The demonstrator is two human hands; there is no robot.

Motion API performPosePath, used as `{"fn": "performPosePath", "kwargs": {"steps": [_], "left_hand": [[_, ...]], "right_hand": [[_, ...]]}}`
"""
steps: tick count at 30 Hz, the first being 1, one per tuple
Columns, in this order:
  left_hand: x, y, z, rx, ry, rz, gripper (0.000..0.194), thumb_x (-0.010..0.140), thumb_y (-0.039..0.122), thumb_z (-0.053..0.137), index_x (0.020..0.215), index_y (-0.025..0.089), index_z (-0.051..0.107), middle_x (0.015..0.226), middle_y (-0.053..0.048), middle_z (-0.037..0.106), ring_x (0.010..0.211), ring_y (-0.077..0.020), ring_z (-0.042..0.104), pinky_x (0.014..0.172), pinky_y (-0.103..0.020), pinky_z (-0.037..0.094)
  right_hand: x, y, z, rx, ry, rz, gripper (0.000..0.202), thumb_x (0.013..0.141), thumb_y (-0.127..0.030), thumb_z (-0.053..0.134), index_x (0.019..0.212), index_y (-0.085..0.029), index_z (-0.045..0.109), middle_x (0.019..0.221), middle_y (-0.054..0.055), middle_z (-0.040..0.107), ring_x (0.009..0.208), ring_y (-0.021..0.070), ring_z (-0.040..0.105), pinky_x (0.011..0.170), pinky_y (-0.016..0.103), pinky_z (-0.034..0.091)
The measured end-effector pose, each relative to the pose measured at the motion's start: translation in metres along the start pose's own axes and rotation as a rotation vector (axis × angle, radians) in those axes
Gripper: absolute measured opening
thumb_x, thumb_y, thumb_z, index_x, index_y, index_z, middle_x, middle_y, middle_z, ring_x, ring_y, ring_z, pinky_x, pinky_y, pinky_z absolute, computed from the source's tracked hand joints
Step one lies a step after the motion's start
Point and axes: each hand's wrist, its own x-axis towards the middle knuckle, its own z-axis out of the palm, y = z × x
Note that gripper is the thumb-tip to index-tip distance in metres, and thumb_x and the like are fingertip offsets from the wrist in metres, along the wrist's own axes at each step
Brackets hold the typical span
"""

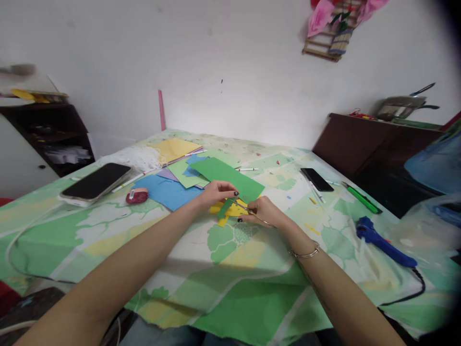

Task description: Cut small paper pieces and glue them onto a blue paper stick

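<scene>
Near the middle of the table, my right hand (264, 210) is closed around the handles of a pair of scissors (243, 207), whose blades point left. My left hand (219, 193) pinches a green paper (230, 177) by its near edge, close to the blade tips. A narrow green strip (224, 209) angles down below the blades. Under both hands lie yellow paper pieces (236, 209). Blue paper (169, 191) lies flat to the left, partly behind my left forearm. Exactly where the blades meet the paper is too small to tell.
On the left are a large phone (95, 182), a dark red yarn bundle (137, 195) and white yarn (139, 159). To the right are a black phone (317, 179), a green cutter (363, 199) and a blue glue gun (385, 243) with a cord. Yellow sheets (176, 148) lie farther back.
</scene>
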Motion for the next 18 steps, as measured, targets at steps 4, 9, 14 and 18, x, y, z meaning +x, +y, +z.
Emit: {"fn": "performPosePath", "kwargs": {"steps": [4, 9, 14, 18], "left_hand": [[0.0035, -0.0047, -0.0018, 0.018, -0.012, 0.024, 0.023, 0.062, 0.033, 0.074, 0.069, 0.012, 0.067, 0.068, -0.007, 0.067, 0.060, -0.0140, 0.060, 0.055, -0.025, 0.045], [0.0070, -0.0090, -0.0042, 0.040, -0.004, 0.015, 0.023, 0.060, 0.031, 0.075, 0.066, 0.012, 0.065, 0.058, -0.002, 0.062, 0.052, -0.0103, 0.055, 0.050, -0.022, 0.042], [0.0074, -0.0094, -0.0062, 0.032, -0.053, 0.041, 0.022, 0.059, 0.026, 0.076, 0.072, 0.013, 0.065, 0.065, -0.002, 0.064, 0.057, -0.0100, 0.057, 0.053, -0.021, 0.044], [0.0064, -0.0064, -0.0047, -0.015, -0.021, 0.018, 0.023, 0.056, 0.022, 0.077, 0.074, 0.012, 0.067, 0.066, -0.003, 0.066, 0.058, -0.0110, 0.059, 0.054, -0.022, 0.046]], "right_hand": [[-0.0005, -0.0004, -0.0004, -0.078, -0.024, -0.001, 0.056, 0.068, -0.065, 0.056, 0.047, -0.014, 0.047, 0.045, -0.005, 0.031, 0.050, 0.0076, 0.019, 0.047, 0.024, 0.014], [-0.0005, 0.0000, -0.0009, -0.137, -0.047, -0.004, 0.059, 0.065, -0.071, 0.056, 0.049, -0.014, 0.053, 0.044, -0.004, 0.035, 0.048, 0.0075, 0.019, 0.048, 0.024, 0.014], [-0.0006, 0.0035, 0.0000, -0.174, -0.052, 0.016, 0.059, 0.062, -0.072, 0.057, 0.051, -0.014, 0.055, 0.043, -0.003, 0.037, 0.046, 0.0071, 0.021, 0.047, 0.024, 0.014], [-0.0001, 0.0073, 0.0011, -0.166, -0.059, 0.021, 0.059, 0.059, -0.073, 0.059, 0.051, -0.015, 0.057, 0.042, -0.002, 0.039, 0.045, 0.0071, 0.023, 0.047, 0.023, 0.014]]}}
